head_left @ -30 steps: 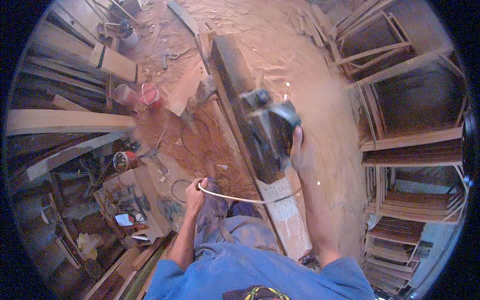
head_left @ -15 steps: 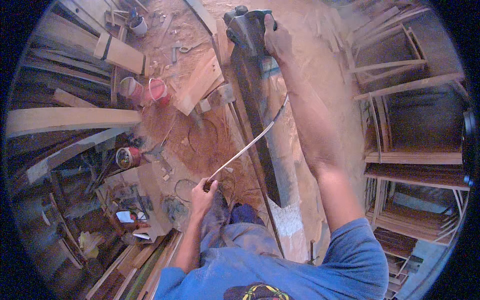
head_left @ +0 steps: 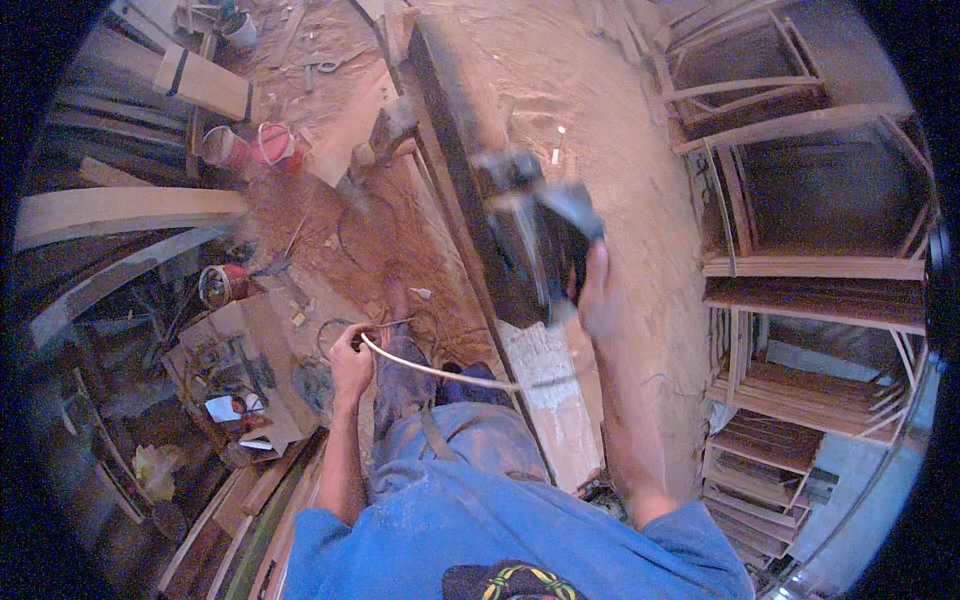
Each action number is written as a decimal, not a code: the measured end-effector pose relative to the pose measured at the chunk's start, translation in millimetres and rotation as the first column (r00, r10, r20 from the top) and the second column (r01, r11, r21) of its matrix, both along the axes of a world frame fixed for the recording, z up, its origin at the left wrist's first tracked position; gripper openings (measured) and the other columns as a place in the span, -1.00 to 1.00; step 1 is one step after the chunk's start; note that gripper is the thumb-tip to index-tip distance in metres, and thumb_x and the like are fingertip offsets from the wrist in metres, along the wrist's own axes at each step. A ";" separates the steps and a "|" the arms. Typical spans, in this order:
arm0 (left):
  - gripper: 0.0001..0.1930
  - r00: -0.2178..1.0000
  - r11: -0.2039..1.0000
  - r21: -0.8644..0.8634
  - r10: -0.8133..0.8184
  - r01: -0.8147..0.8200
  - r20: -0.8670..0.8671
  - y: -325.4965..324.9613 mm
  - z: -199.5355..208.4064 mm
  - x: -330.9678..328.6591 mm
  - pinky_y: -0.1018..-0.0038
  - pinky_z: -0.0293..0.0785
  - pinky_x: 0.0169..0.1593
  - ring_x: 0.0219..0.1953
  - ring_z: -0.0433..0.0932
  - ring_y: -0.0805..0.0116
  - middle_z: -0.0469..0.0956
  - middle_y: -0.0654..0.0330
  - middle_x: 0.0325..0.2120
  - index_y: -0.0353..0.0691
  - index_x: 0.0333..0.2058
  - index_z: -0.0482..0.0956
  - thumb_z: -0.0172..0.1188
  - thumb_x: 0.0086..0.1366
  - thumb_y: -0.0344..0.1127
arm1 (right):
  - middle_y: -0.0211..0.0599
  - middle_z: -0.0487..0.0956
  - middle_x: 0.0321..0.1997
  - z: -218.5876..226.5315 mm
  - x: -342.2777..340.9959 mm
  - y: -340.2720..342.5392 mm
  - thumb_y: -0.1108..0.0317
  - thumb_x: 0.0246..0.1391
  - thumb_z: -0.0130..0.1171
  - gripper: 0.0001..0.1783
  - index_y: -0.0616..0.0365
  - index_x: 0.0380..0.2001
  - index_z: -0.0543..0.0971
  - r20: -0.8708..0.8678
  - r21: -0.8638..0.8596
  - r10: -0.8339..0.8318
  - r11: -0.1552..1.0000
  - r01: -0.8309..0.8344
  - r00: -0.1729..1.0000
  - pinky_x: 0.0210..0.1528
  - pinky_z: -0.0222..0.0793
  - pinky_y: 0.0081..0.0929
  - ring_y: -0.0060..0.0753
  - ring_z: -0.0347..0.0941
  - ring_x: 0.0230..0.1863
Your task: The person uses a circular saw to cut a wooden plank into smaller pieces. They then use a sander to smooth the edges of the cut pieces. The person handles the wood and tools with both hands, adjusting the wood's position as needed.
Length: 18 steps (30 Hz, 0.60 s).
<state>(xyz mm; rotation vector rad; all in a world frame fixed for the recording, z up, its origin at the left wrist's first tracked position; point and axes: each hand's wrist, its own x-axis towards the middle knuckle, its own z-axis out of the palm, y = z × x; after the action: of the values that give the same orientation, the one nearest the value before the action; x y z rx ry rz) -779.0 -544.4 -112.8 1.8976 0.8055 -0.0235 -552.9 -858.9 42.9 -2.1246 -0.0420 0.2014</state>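
Down on the workshop floor, seen from the head camera, a long wooden plank [head_left: 545, 390] runs away from the person across sawdust-covered ground. The right hand [head_left: 598, 295] is wrapped around the rear of a dark electric hand planer [head_left: 535, 240], which sits on top of the plank about midway along its length; the tool is blurred, so its details are hard to make out. The left hand [head_left: 350, 360] is held out to the side of the plank, fingers closed around a pale power cord [head_left: 440, 372] that stretches in a shallow curve from that hand across toward the plank below the planer. The person's knees in blue work trousers sit between the two arms, just beside the plank's near end. To the left, two red buckets [head_left: 252, 146] stand among offcuts and shavings, and a small red can [head_left: 222, 284] lies nearer the bench clutter. Along the right side, stacked wooden frames [head_left: 800, 260] fill the wall.
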 end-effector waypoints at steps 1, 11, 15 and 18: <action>-0.70 1.000 1.000 -0.023 -0.014 0.013 -0.025 -8.3 1.4 -5.6 0.35 0.58 -0.08 -0.22 0.72 0.21 0.72 0.00 -0.29 -0.27 -0.15 0.70 0.09 0.17 -0.55 | 0.06 0.58 0.02 0.3 -41.9 -27.4 0.06 0.48 -0.21 -0.47 0.30 0.16 0.48 -0.030 -0.024 -0.024 0.999 0.023 0.999 0.09 0.37 -0.19 0.00 0.49 0.07; -0.68 0.984 0.983 -0.067 -0.174 0.171 -0.044 -54.0 10.9 -30.8 0.32 0.59 -0.07 -0.22 0.72 0.20 0.72 0.00 -0.30 -0.25 -0.13 0.71 0.09 0.16 -0.52 | -0.37 0.55 -0.25 3.1 -198.2 -126.7 0.01 0.50 -0.21 -0.44 0.32 0.12 0.49 0.040 -0.195 -0.137 0.970 0.143 0.990 -0.18 0.36 -0.50 -0.54 0.40 -0.24; -0.66 0.991 0.992 -0.050 -0.122 0.120 -0.046 -35.9 30.1 -17.1 0.33 0.59 -0.08 -0.25 0.71 0.21 0.72 -0.02 -0.31 -0.26 -0.13 0.70 0.06 0.15 -0.54 | 0.22 0.50 0.24 -10.8 -138.4 -101.4 0.03 0.49 -0.13 -0.36 0.48 0.24 0.39 -0.061 -0.098 -0.163 0.983 0.157 0.985 0.33 0.30 -0.16 0.03 0.42 0.28; -0.67 0.999 0.999 -0.017 -0.029 0.028 -0.033 -12.5 19.5 -19.2 0.35 0.59 -0.10 -0.28 0.71 0.23 0.72 0.00 -0.33 -0.28 -0.14 0.70 0.05 0.16 -0.54 | 0.18 0.59 0.10 10.3 -58.2 -37.4 0.02 0.48 -0.12 -0.41 0.40 0.19 0.45 0.045 -0.065 -0.066 0.996 0.068 0.997 0.22 0.38 -0.15 0.03 0.52 0.16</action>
<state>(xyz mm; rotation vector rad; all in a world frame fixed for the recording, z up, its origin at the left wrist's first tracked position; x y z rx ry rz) -798.2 -556.9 -93.3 1.8976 0.7978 -0.0791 -611.1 -896.3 53.1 -2.1927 0.0109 0.1188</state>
